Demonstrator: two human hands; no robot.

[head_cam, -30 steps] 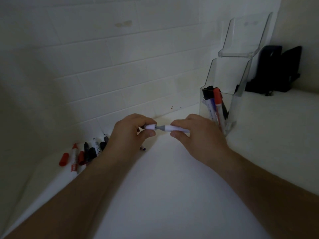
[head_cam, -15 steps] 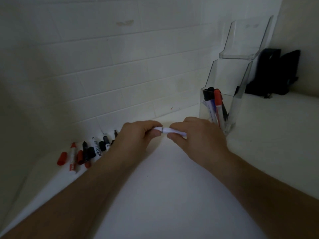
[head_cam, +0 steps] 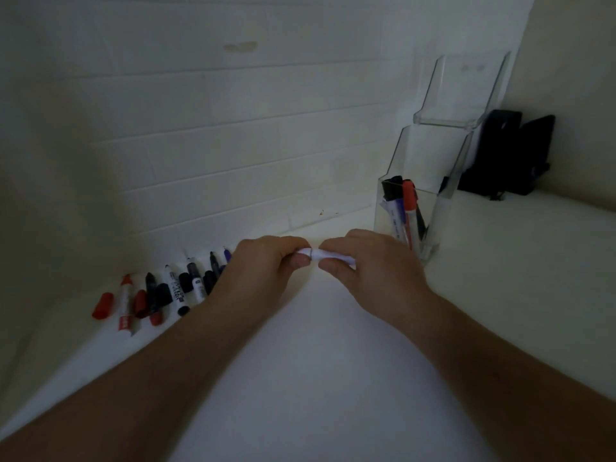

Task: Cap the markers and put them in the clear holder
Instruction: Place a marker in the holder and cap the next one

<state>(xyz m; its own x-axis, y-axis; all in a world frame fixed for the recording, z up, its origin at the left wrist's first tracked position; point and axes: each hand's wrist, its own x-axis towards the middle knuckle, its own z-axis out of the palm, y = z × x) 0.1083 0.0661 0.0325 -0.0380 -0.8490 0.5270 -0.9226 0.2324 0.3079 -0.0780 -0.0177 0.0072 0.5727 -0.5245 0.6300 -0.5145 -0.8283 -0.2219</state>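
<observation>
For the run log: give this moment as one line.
step: capping | left hand: pinches cap | right hand: grips marker | holder: some markers in | loose markers: left, by wall

A white counter [head_cam: 300, 411] meets a white tiled wall [head_cam: 233, 128]; two black objects [head_cam: 506, 155] stand in the far corner.

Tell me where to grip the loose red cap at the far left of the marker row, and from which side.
Pinch the red cap across its short width, coming from above. It lies flat on the white surface, apart from the red marker beside it, so both long sides look free.
</observation>
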